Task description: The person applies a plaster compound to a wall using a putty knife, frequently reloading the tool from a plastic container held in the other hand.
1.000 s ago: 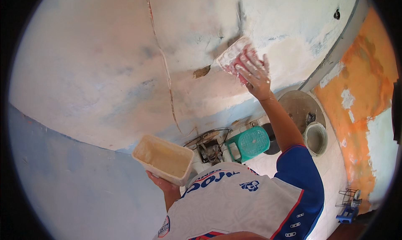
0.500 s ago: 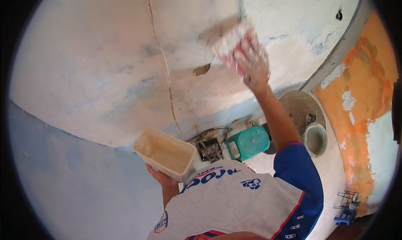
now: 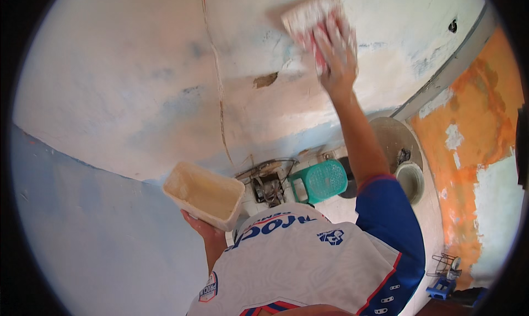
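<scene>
Tub [image 3: 193, 185] comes first at the left, pale, open-topped and tilted, its long axis running from upper left to lower right. The left hand [image 3: 203, 227] holds it from below, fingers bent against its underside and mostly hidden. Above and rightward, a thin crack [image 3: 215, 57] runs down the wall [image 3: 242, 51]. Next comes a bare brown patch [image 3: 266, 80], well apart from the tub, nearer the right hand [image 3: 339, 54] and to that hand's lower left. Above the patch and further right is a white-smeared spreader [image 3: 308, 19] with red on it. The right hand is clamped on it, fingers slightly apart over the red part; the spreader reaches up and left beyond them, its far edge slanting from lower left to upper right. Blur hides whether that edge touches the wall. Lower down, a green stool [image 3: 325, 181] stands left of a grey bucket [image 3: 421, 187].
</scene>
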Motion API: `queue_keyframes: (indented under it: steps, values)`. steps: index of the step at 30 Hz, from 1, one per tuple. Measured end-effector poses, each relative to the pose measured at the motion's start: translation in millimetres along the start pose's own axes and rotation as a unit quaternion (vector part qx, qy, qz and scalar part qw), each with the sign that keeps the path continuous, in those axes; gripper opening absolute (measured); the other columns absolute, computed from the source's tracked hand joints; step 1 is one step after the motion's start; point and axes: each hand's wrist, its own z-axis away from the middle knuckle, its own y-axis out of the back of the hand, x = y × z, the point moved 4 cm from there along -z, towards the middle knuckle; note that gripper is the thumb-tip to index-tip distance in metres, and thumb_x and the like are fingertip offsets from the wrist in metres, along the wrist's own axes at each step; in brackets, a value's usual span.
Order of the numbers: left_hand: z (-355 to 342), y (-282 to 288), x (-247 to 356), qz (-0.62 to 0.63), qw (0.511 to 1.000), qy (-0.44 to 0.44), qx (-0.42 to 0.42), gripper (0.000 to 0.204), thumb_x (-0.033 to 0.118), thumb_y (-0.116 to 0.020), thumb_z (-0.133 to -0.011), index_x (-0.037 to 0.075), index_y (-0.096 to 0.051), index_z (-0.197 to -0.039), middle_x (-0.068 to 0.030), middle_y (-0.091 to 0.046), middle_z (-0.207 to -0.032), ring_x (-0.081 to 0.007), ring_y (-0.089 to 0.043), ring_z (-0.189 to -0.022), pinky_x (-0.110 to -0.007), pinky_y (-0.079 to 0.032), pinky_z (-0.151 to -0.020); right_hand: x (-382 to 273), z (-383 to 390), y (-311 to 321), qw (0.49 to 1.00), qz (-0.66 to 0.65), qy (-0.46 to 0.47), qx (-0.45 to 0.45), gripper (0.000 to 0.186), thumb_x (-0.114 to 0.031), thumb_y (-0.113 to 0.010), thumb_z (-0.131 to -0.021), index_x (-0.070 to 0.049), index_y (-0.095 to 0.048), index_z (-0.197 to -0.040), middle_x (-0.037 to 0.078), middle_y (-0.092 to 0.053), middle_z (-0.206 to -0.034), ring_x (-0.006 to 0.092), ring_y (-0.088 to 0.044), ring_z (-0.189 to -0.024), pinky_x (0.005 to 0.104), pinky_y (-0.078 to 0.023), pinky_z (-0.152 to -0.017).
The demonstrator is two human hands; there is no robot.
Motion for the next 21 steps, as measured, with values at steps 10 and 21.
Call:
queue_keyframes:
  steps: [10,21]
  values:
    - [1,18,-4,0.023,1.0,-0.015,-0.008,0.066,0.062,-0.035,-0.106,0.017,-0.041,-0.154,-0.0062,-0.047,-0.155,-0.0308,-0.05,-0.139,-0.051,-0.046,-0.113,-39,144,-4,0.986,-0.08,-0.092,-0.115,0.034,-0.008,-0.065,-0.094,-0.006,-0.071,-0.126,0.017,-0.063,-0.142,0.0423,-0.054,-0.138,0.0557,-0.041,-0.115]
    - [5,2,-8,0.014,1.0,-0.011,-0.012,0.065,0.061,-0.035,-0.106,0.017,-0.043,-0.153,-0.007,-0.049,-0.152,-0.0311,-0.051,-0.137,-0.049,-0.048,-0.112,-35,185,-33,0.978,-0.095,-0.104,-0.153,0.029,-0.003,-0.064,-0.093,-0.005,-0.075,-0.12,0.018,-0.067,-0.135,0.0416,-0.055,-0.137,0.054,-0.041,-0.116]
